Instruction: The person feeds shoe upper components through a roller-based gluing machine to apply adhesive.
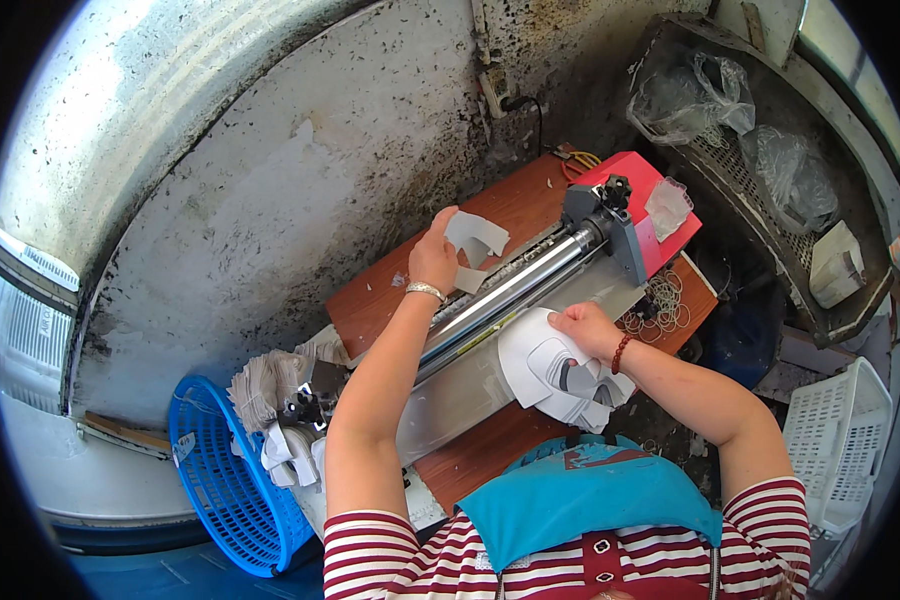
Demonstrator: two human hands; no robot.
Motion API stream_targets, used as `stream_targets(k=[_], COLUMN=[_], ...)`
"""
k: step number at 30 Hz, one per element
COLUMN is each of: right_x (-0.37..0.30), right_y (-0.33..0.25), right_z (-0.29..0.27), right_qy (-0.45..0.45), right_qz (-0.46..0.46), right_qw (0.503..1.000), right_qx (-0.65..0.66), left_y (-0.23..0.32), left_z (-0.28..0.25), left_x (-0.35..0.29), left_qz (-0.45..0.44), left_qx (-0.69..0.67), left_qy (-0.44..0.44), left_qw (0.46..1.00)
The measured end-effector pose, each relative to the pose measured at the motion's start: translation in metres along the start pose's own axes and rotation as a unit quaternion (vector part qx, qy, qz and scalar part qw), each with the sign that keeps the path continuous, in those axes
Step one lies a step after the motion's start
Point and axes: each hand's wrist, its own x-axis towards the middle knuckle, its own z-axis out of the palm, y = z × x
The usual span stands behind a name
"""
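Inspector: Left hand (433,258) is closed in a pinch on a white cut piece (475,235), raised just beyond the roller machine (530,285), on its far side.

Clerk: And the right?

Inspector: Right hand (585,330) lies fingers-down on a stack of white and grey shaped pieces (555,375), gripping its top edge; the stack rests on the near side of the roller machine, touching its feed plate.

Clerk: Surroundings?

Inspector: The roller machine stands on a reddish-brown bench (490,450). Rubber bands (660,305) lie beside its red end. More white pieces (270,385) are piled at its other end, with a blue basket (220,480) below them.
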Motion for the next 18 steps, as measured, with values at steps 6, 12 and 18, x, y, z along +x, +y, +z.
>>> stream_targets(k=[6,12,18], right_x=[0.006,0.004,0.008], right_y=[-0.010,-0.023,-0.001], right_z=[0.011,0.020,0.007], right_qy=[0.025,0.027,0.001], right_qz=[-0.002,0.039,-0.015], right_qw=[1.000,0.999,0.999], right_qx=[-0.018,0.002,-0.032], left_y=[0.001,-0.019,-0.037], left_z=[-0.008,0.014,0.024], left_x=[-0.011,-0.005,0.000], left_qz=[0.197,0.050,0.012], left_qx=[0.247,0.108,0.044], left_qy=[-0.170,-0.375,-0.339], left_qw=[0.934,0.920,0.940])
